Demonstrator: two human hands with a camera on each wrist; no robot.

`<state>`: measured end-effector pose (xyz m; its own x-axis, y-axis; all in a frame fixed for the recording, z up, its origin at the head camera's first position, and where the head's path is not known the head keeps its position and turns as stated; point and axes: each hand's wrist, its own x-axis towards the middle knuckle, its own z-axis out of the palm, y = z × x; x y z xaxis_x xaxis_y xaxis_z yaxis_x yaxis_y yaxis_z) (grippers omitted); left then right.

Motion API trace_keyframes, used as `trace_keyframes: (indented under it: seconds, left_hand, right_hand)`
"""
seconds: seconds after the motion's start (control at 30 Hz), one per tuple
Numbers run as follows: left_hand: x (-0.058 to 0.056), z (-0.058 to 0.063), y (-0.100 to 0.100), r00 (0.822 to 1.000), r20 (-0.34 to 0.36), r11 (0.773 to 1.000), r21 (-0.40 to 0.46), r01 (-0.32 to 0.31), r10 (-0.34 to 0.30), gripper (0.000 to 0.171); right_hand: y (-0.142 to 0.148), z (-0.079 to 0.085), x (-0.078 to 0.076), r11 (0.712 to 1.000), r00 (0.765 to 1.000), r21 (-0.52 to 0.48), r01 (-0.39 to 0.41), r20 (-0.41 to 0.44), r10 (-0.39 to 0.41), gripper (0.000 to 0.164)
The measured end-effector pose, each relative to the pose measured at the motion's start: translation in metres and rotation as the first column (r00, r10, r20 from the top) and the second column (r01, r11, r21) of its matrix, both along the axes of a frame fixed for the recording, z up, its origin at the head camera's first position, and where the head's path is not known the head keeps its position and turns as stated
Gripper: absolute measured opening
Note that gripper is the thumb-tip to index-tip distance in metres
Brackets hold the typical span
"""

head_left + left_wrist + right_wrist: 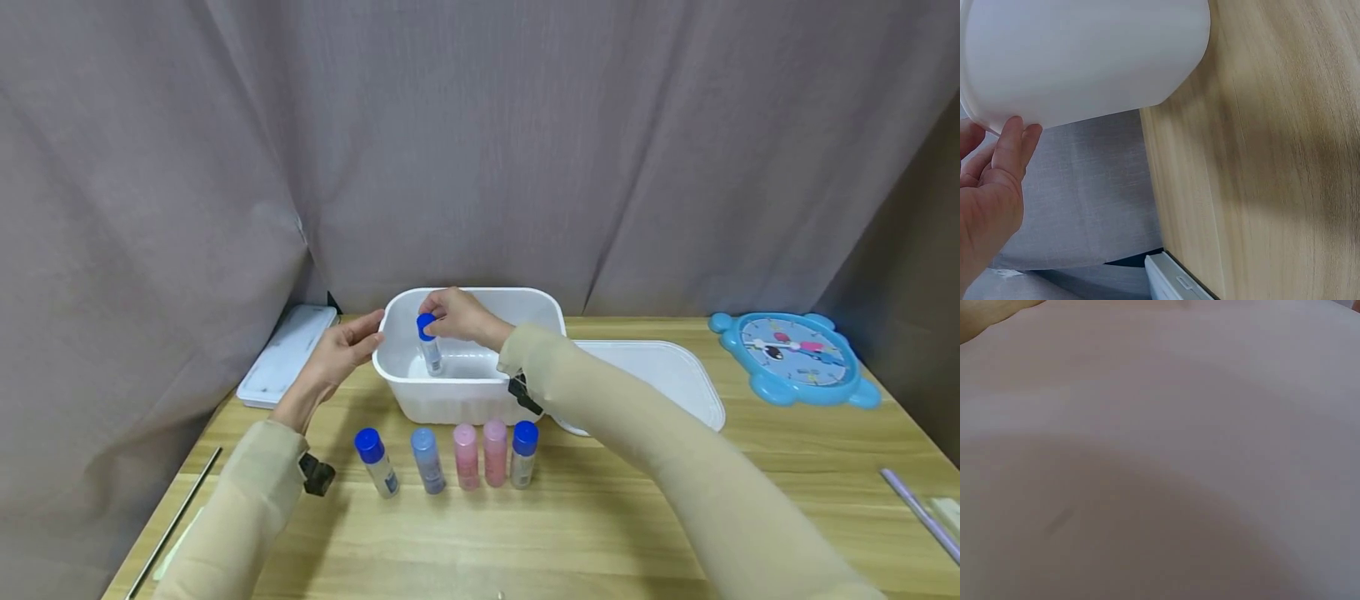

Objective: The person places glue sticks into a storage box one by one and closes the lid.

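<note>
Inside the white plastic box, my right hand pinches the blue cap of a small clear bottle. The bottle stands nearly upright, slightly tilted, by the box's left side; whether its base touches the floor I cannot tell. My left hand touches the box's left rim with its fingertips; up close, the fingers lie against the outer wall. In front of the box stand a blue-capped clear bottle, a light blue bottle, two pink bottles and another blue-capped bottle. Only pale box wall fills the right wrist view.
A white lid lies right of the box, partly under my right arm. Farther right is a blue animal-shaped clock. A white flat case sits at the back left, a thin rod at the left edge, a purple stick at the right.
</note>
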<state>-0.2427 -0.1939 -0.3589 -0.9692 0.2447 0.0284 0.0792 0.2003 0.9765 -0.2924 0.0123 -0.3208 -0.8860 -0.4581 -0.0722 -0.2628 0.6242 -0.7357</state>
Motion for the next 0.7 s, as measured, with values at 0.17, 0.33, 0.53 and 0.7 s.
trace_keyframes:
  seconds: [0.17,0.33,0.53,0.7]
  left_hand:
    - [-0.001,0.001,0.0,1.0,0.01,1.0,-0.006,-0.001,0.001,0.05]
    - [-0.004,0.002,0.0,1.0,0.003,1.0,-0.013,-0.001,0.001,0.05]
    - [-0.006,0.003,0.0,1.0,0.005,1.0,-0.02,-0.004,0.004,0.05]
    - [-0.007,0.004,-0.004,1.0,0.01,1.0,-0.023,-0.003,0.003,0.051]
  right_hand:
    - [0.007,0.003,0.002,1.0,1.0,0.003,-0.024,-0.004,0.024,0.044]
    - [0.03,0.028,0.016,0.997,0.998,-0.075,-0.033,-0.049,0.03,0.046]
    - [0.082,0.042,0.062,0.954,0.97,-0.268,-0.13,-0.232,0.067,0.022]
    - [0.122,0.004,0.107,0.929,0.951,-0.283,-0.24,-0.261,0.166,0.018]
